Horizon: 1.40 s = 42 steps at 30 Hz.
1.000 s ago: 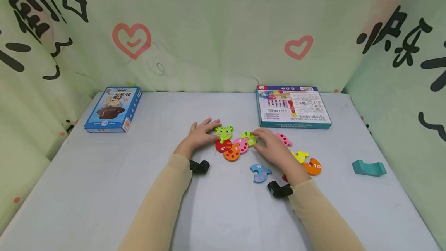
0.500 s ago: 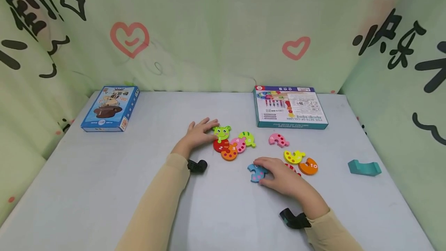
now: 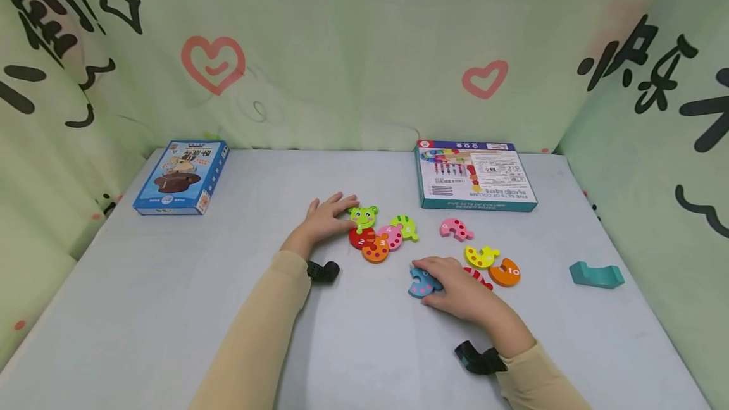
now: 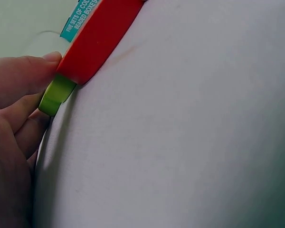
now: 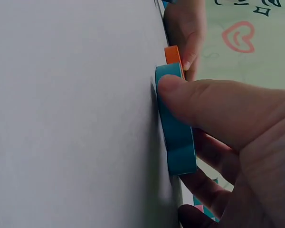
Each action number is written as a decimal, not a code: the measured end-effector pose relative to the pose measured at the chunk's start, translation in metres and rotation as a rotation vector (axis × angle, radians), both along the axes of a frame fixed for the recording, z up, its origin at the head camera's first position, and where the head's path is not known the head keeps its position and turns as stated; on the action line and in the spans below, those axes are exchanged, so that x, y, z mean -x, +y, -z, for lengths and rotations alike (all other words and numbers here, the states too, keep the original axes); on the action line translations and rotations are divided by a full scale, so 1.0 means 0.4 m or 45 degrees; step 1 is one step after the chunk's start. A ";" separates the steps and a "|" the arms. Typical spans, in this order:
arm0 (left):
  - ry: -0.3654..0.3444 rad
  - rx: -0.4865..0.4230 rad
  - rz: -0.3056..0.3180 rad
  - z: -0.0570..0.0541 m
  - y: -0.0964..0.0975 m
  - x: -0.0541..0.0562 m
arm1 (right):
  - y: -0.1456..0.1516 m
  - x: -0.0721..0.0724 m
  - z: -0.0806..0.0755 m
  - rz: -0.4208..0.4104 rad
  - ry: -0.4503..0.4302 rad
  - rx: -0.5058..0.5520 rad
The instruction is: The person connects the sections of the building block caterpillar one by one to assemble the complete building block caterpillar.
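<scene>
In the head view, my right hand [image 3: 458, 290] pinches a blue puzzle piece [image 3: 422, 284] with pink dots between thumb and fingers, low over the table. The right wrist view shows the thumb pressed on the side of this blue piece [image 5: 175, 126]. My left hand [image 3: 323, 223] holds the green caterpillar-head piece [image 3: 363, 216] at its left side, thumb below and fingers above. Joined to that head are a red piece [image 3: 361, 239], an orange piece [image 3: 375, 250], a pink piece [image 3: 390, 237] and a striped green piece [image 3: 405, 227].
Loose pieces lie to the right: pink [image 3: 455, 228], yellow [image 3: 481, 257], orange [image 3: 505, 273] and a partly hidden red-striped one [image 3: 477, 276]. A teal block [image 3: 596, 274] sits farther right. A blue box [image 3: 181, 177] and a bead-game box [image 3: 476, 175] stand at the back.
The right hand has left the striped green piece, come back toward the front and taken hold of the blue piece, which has shifted slightly. The left hand stays at the caterpillar head.
</scene>
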<state>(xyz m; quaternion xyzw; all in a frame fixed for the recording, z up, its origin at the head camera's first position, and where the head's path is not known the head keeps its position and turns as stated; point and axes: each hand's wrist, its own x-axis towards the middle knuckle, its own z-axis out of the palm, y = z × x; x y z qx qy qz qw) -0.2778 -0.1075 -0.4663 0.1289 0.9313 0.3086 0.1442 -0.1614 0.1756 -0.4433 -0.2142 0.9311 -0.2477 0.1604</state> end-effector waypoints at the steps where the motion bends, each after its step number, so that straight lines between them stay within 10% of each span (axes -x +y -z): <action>1: -0.002 0.002 -0.001 0.000 0.000 0.000 | -0.002 0.001 -0.001 0.005 0.005 -0.001; 13: -0.009 -0.011 -0.013 0.002 0.002 -0.002 | -0.051 0.080 -0.025 0.385 0.109 0.000; 27: 0.013 -0.001 0.004 -0.008 0.008 0.003 | -0.061 0.124 -0.001 0.413 0.104 -0.010; 42: 0.019 0.011 0.019 -0.004 -0.001 0.001 | -0.034 0.095 -0.030 0.432 0.158 0.031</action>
